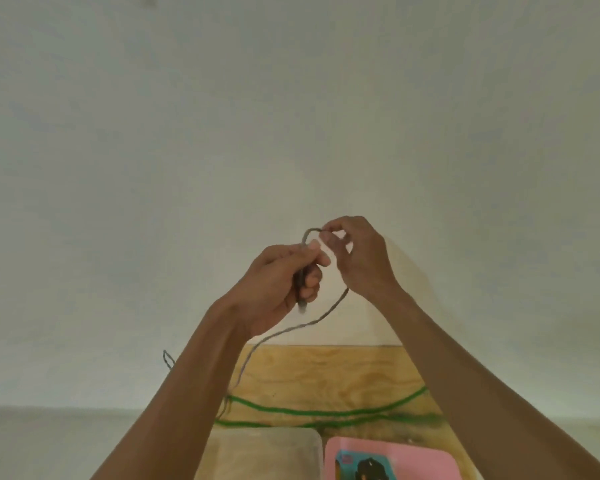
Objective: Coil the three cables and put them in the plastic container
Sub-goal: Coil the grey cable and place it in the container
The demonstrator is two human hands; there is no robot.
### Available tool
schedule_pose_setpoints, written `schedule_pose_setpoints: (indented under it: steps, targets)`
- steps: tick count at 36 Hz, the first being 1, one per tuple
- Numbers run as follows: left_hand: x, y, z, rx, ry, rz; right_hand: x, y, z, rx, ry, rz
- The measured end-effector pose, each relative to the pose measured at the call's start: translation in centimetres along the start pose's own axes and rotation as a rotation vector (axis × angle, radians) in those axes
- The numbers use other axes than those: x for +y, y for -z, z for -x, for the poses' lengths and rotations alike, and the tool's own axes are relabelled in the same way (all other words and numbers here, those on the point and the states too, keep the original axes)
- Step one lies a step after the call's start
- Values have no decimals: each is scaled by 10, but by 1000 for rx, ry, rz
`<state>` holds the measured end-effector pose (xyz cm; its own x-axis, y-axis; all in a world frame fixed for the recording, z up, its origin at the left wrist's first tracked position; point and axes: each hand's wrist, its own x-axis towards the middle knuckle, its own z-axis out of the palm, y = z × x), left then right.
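I hold a thin grey cable (293, 330) up in front of the wall with both hands. My left hand (278, 289) is closed round a short bundle of its loops, whose end sticks out below the fist. My right hand (357, 258) pinches the cable at the top, where it arches between the two hands. The loose rest hangs down under my left forearm to the wooden table (326, 372). A green cable (326, 412) lies stretched across the table in two strands. A clear plastic container (264, 455) sits at the near edge, partly behind my left arm.
A pink lid or tray (413, 455) with a picture label lies right of the container. A plain pale wall fills the view beyond the table. A short dark cable end (168, 358) shows left of my left forearm.
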<state>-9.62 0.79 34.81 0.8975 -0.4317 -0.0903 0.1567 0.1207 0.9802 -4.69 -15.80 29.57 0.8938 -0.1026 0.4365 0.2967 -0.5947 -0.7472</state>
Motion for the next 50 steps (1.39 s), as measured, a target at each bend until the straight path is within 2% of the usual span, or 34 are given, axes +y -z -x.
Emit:
schedule_pose_setpoints:
  steps: [6, 12, 17, 24, 26, 29, 32, 35, 39, 44, 50]
  targets:
    - [19, 9, 3, -119, -153, 150, -34, -8, 0, -180, -161, -410]
    - [36, 25, -17, 8, -259, 184, -48, -25, 27, -346, -323, -649]
    - [38, 29, -32, 92, -332, 153, -56, -14, 33, -482, -288, -608]
    - [46, 32, -45, 198, -481, 63, -63, 16, 26, -564, -295, -467]
    - [51, 38, -50, 239, -563, -63, -65, 21, 26, -596, -291, -449]
    - [57, 51, -59, 335, -641, -493, -68, 31, 23, -600, -244, -416]
    - [61, 60, -58, 312, -594, -864, -75, 45, 10, -526, -146, -383]
    - [64, 56, -49, 227, -460, -977, -88, 58, -9, -435, 1, -285]
    - [67, 45, -30, 111, -350, -886, -106, 62, -32, -350, 144, -179]
    - [73, 41, -12, -73, -218, -596, -115, 50, -49, -280, 214, -237]
    - [73, 47, -3, -276, -210, -239, -114, 29, -57, -201, 76, -487]
